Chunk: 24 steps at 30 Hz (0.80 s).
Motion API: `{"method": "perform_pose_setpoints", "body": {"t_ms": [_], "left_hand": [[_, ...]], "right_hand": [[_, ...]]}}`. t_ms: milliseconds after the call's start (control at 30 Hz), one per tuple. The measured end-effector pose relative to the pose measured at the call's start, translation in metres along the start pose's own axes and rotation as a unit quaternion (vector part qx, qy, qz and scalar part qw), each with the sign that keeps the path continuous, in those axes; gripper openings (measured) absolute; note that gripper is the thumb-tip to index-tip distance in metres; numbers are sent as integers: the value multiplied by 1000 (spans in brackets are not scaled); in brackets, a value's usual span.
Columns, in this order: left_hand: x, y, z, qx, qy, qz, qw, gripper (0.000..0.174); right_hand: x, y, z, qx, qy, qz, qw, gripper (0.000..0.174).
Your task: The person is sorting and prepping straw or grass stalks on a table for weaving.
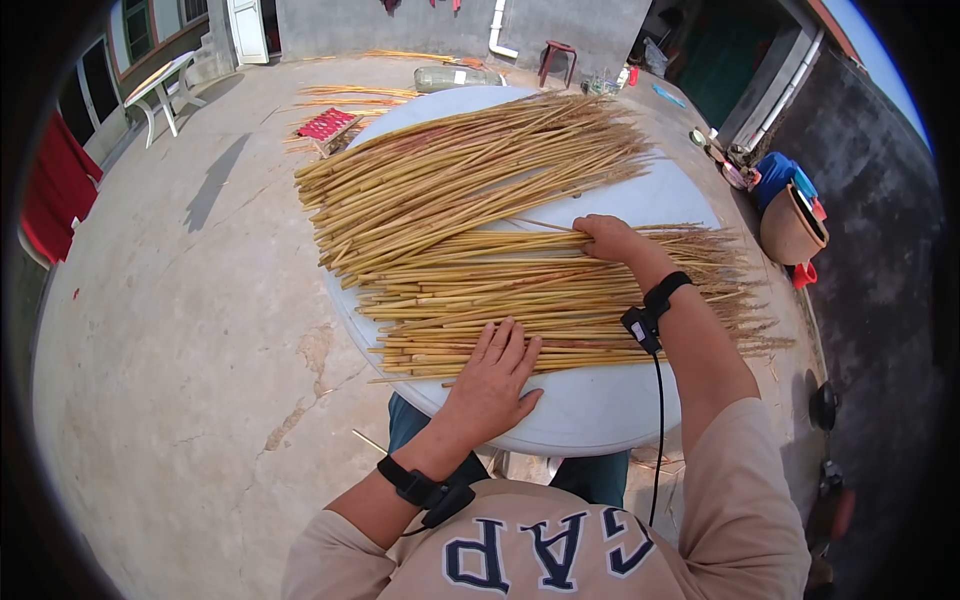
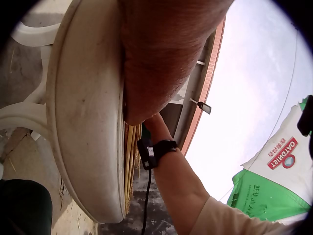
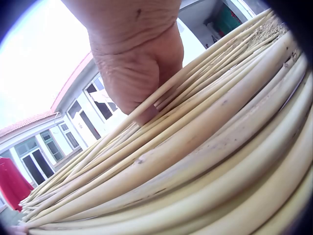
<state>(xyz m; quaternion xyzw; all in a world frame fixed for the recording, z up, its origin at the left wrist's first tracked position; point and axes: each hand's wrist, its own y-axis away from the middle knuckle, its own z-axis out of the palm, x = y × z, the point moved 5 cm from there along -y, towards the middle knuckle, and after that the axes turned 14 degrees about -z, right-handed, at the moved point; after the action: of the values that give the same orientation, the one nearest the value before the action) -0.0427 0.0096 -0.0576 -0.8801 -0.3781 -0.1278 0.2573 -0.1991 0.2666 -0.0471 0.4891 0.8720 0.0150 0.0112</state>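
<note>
Two layers of yellow stalks lie on a round white table: a back bundle slanting, and a front bundle lying roughly level, feathery ends to the right. The left hand rests on the near edge of the front bundle, fingers extended and slightly spread. At the front bundle's far edge, the right hand has its fingers bent down at a thin stalk; whether it pinches that stalk is unclear. The right wrist view shows the right hand against the stalks, its fingertips mostly hidden.
More stalks lie on the ground behind the table, near a red patterned item. A white table stands back left and a red stool by the wall. Tubs and a clay pot are at right. A black cable hangs from the right wrist.
</note>
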Motion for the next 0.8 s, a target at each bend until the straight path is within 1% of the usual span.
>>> {"method": "perform_pose_setpoints", "body": {"t_ms": [67, 100, 167, 200, 267, 300, 367, 400, 433, 500, 533, 567, 633, 700, 767, 800], "left_hand": [[0, 0, 0, 0, 0, 2, 1000, 60], [0, 0, 1, 1, 0, 2, 1000, 60], [-1, 0, 1, 2, 0, 2, 1000, 60], [-1, 0, 1, 1, 1, 2, 1000, 60], [0, 0, 1, 0, 2, 3, 1000, 60], [0, 0, 1, 0, 2, 2, 1000, 60], [-1, 0, 1, -3, 1, 0, 1000, 60], [-1, 0, 1, -1, 0, 0, 1000, 60], [0, 0, 0, 1, -1, 0, 1000, 60], [0, 0, 0, 3, 1, 2, 1000, 60], [0, 0, 0, 4, 4, 2, 1000, 60], [0, 0, 0, 4, 4, 2, 1000, 60], [0, 0, 1, 5, -1, 3, 1000, 60], [0, 1, 1, 3, 2, 2, 1000, 60], [0, 0, 1, 5, 3, 3, 1000, 60], [0, 0, 1, 5, 4, 3, 1000, 60]], "right_hand": [[-2, -1, -2, 44, 34, -55, 997, 23], [-3, -1, -2, 44, 34, -54, 997, 23], [-2, -1, -5, 41, 18, 8, 999, 20], [-5, -1, -11, 41, 19, 8, 999, 20], [-4, 1, -27, 69, 13, 40, 997, 25], [-3, 1, -30, 69, 13, 40, 997, 25], [-5, 2, -41, 136, -11, -2, 991, 32], [-4, 3, -41, 101, -15, 32, 994, 37], [-3, 6, -39, 101, -16, 35, 994, 37], [-7, 9, -35, 54, -105, 47, 992, 37], [-5, 12, -38, 54, -111, 78, 989, 36], [-2, 13, -38, 54, -110, 78, 989, 36], [7, 16, -42, 100, -172, 88, 976, 35], [8, 21, -37, 93, -163, 77, 979, 36], [0, 25, -37, 76, -118, 21, 990, 36], [1, 25, -43, 76, -117, 21, 990, 36]]}}
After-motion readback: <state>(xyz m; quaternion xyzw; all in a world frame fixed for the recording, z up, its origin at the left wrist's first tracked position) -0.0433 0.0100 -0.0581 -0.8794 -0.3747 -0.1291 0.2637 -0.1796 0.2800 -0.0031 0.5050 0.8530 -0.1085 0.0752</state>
